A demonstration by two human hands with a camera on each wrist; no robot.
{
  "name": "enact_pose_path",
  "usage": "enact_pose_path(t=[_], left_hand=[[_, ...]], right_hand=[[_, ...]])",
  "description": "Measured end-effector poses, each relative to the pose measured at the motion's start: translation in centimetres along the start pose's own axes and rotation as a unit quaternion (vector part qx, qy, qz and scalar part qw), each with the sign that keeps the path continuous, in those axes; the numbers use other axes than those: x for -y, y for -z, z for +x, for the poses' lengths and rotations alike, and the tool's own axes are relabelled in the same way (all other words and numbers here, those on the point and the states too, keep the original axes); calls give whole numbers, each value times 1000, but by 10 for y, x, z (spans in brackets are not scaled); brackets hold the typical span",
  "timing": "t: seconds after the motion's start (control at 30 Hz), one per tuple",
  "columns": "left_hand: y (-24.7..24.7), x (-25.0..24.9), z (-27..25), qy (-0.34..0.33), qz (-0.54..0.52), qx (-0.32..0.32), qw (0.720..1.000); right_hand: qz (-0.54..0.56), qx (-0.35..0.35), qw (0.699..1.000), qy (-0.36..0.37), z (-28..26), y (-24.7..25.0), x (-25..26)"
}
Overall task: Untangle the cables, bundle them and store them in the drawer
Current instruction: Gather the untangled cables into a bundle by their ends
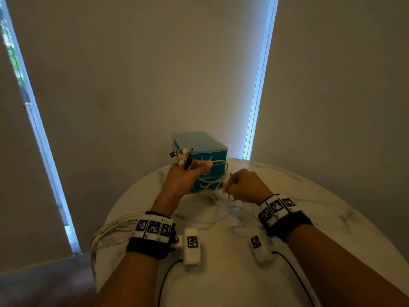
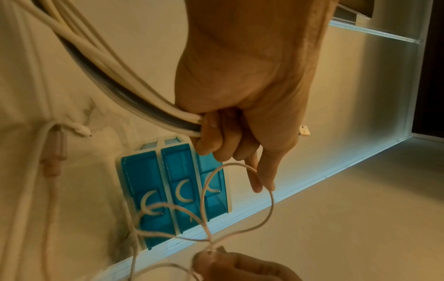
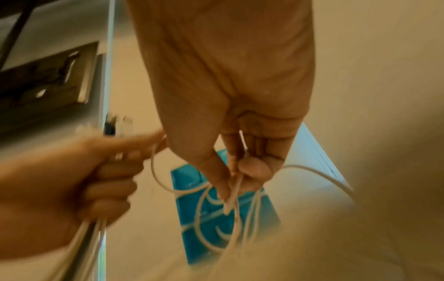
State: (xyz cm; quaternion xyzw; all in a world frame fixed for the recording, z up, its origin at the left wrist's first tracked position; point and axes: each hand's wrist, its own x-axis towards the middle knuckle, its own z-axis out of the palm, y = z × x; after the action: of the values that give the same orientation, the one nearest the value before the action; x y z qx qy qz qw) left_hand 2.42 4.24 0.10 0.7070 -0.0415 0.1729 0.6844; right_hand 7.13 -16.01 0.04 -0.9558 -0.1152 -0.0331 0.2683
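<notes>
My left hand (image 1: 186, 176) grips a bundle of white and dark cables (image 2: 125, 98), its plug ends (image 1: 182, 157) sticking up above the fist. My index finger and thumb point out, and a thin white cable (image 1: 215, 173) loops over them. The bundle trails back off the table's left edge (image 1: 106, 233). My right hand (image 1: 243, 185) pinches that thin cable (image 3: 234, 188) between thumb and fingers, just right of the left hand. Behind both hands stands a blue drawer unit (image 1: 205, 151) with three closed drawers (image 2: 173, 190).
The round white marble table (image 1: 321, 207) carries loose white cable (image 1: 236, 213) under my hands. A plug end (image 2: 83, 131) lies on the tabletop. A beige wall and window strips stand behind the table; the floor drops away at left.
</notes>
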Motion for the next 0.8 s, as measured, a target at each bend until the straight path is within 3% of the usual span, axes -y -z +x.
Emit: enact_pose_path(t=[0.1,0.2,0.33,0.53,0.67,0.73,0.8], left_hand=[[8,-5,0,15,-21,-33,999],[18,-18,0,23,-104,-60,992],[56,-43,6,19,-102,-124,987],[114,-91,-6,-55,-66,-204,975],[136,-110,-17,-91,-75,-263,957],[147,-118,-20,-104,-83,-289,948],[157,-121,-24,-112,-76,-305,943]], right_hand=[[121,-53,991,-30,-6,38,2],[233,-56,969,-50,-22,77,15],[210,-18,978,-2,-38,106,43],[103,52,990,76,-6,77,135],[262,6,941,212,7,49,225],[273,88,932,220,9,31,253],[176,216,940,195,10,10,256]])
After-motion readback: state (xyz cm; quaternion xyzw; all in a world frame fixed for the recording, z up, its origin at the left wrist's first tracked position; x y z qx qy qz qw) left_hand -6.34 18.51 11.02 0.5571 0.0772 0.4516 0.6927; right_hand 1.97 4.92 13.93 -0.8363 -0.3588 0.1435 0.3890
